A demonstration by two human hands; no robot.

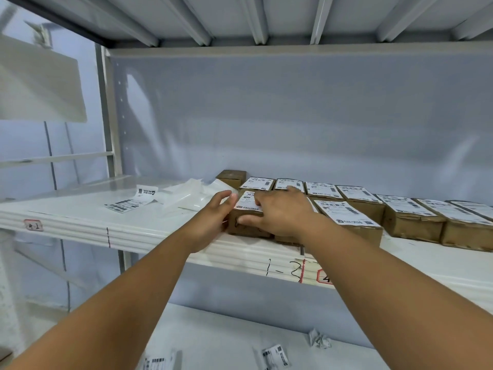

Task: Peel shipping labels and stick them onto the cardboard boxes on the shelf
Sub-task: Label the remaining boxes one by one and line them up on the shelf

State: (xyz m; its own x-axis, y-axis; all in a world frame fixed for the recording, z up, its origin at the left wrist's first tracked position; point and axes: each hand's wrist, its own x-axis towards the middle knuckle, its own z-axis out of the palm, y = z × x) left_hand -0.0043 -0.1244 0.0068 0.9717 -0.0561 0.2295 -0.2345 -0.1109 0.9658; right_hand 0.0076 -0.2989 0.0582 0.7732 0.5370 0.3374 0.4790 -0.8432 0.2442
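Left hand (213, 220): reaches in from the lower left, fingers straight and close together, laid against the left side of the front box, fingertips at its upper edge.
Right hand (280, 212): lies flat across the top of the same box, fingers spread over the label, thumb stretched down onto the brown front face.
Front box (248, 229): a small cardboard box at the front edge of the shelf, between the two hands and touched by both.
Label on it (246, 202): white with black print, lying on the box top; its right part is hidden under the right hand.
Shelf (133, 231): a white metal board, with a red-framed tag (33, 225) on its front lip at the left.
Other boxes (346, 209): two rows running off to the right, each with a white label on top, packed side by side.
Bare box (230, 176): at the back left of the rows, brown top showing.
Label strip (130, 201): printed labels lying loose on the shelf, well left of the hands.
Backing paper (186, 196): glossy white sheets heaped between the strip and the boxes.
Lower shelf (213, 337): holds a crumpled paper ball (318, 339) and loose printed slips (276, 356).
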